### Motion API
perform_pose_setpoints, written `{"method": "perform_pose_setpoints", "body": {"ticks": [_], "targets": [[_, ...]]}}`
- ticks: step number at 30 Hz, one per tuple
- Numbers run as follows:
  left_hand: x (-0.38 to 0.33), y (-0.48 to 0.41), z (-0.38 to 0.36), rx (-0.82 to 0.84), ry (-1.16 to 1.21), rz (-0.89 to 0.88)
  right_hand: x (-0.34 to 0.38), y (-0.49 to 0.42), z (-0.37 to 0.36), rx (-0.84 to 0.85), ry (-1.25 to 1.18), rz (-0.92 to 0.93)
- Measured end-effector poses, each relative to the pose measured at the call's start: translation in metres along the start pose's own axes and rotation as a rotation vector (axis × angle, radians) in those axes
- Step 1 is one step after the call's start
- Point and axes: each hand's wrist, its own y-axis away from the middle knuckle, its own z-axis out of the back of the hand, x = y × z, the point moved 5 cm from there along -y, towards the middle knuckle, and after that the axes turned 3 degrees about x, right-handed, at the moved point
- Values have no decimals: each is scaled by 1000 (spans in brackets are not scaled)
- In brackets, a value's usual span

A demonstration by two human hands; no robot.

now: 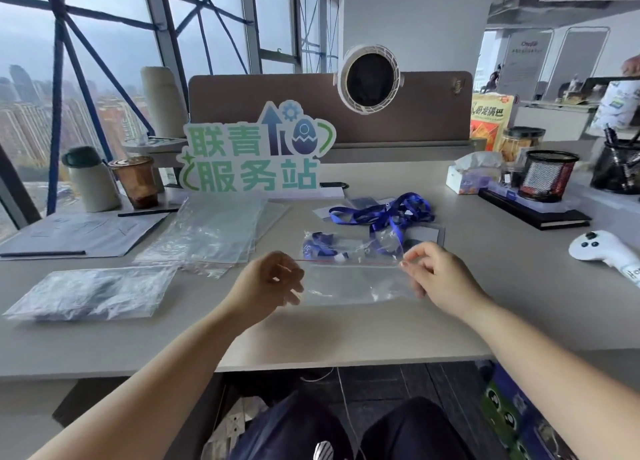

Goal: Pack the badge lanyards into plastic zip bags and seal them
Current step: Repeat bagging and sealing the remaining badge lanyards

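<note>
A clear zip bag [349, 283] with a red seal line is held up just above the desk between both hands. My left hand [273, 279] pinches its left top corner and my right hand [429, 272] pinches its right top corner. Behind the bag, a blue lanyard in another clear bag [332, 246] lies on the desk. Loose blue lanyards [384, 212] are tangled farther back. A stack of empty zip bags [207, 234] lies to the left, and a filled bag [93, 293] rests at the near left.
A green sign [256, 151] stands at the back centre. A flask [91, 179] and a drink cup [136, 181] are back left. A tissue box [467, 177], mesh pen holders [547, 175], a black notebook [540, 214] and a white controller [609, 252] occupy the right.
</note>
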Motion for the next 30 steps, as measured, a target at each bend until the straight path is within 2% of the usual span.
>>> {"method": "perform_pose_setpoints", "body": {"ticks": [4,6,8,12,14,16,18,22,26,30], "targets": [[10,-28,-9,-75,-428,54,-21,-18,-9,-36,273,-152],[10,-34,-9,-131,-653,42,-24,-25,-9,-49,328,-187],[9,-40,-9,-164,-650,-12,-26,-33,-9,-53,278,-212],[15,-40,-13,-145,-380,20,-24,-40,-6,-92,-52,-234],[25,-36,-12,-120,-465,60,-19,-31,-8,13,-270,-231],[27,-30,-11,-82,-608,13,-17,-21,-9,175,-356,-205],[23,-23,-13,-44,-657,-91,-24,-15,-7,237,-351,-177],[15,-9,-29,83,-813,-205,-31,-6,-5,188,-336,-133],[24,-5,-39,286,-1003,-150,-33,3,3,255,-260,-119],[26,0,-43,398,-989,-115,-35,13,11,340,-87,-108]]}}
